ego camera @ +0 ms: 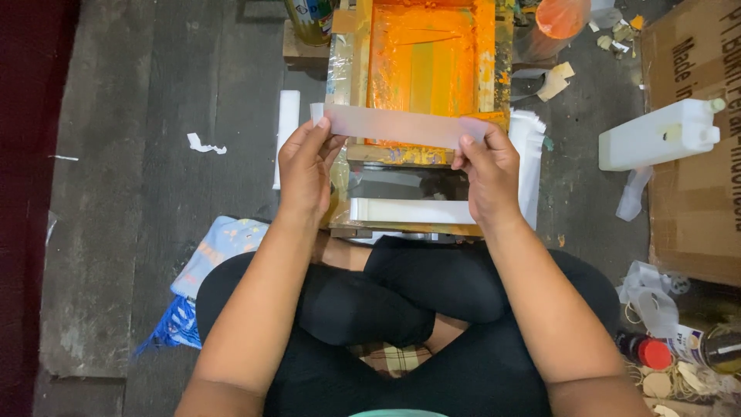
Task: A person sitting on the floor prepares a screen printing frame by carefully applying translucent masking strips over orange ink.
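The person sits cross-legged on the floor (139, 232), with a blue patterned cloth (212, 255) beside the left knee. Both hands are raised over a wooden screen-printing frame (421, 77). The left hand (305, 166) and right hand (486, 174) pinch the two ends of a translucent plastic strip (394, 126), fingers closed on it, so it spans level above the frame's near edge. The strip looks thin, light and limp, probably slippery; held by its ends it stays flat, and it would likely sag or curl if gripped at one end only.

Below the hands a white strip (409, 210) lies across the frame's base. Beyond, orange ink (421, 54) coats the screen, close enough to smear the strip. To the right lie a white plastic jerrycan (660, 135), a cardboard box (695, 154), a red-capped bottle (648, 351) and paper scraps (204, 144).
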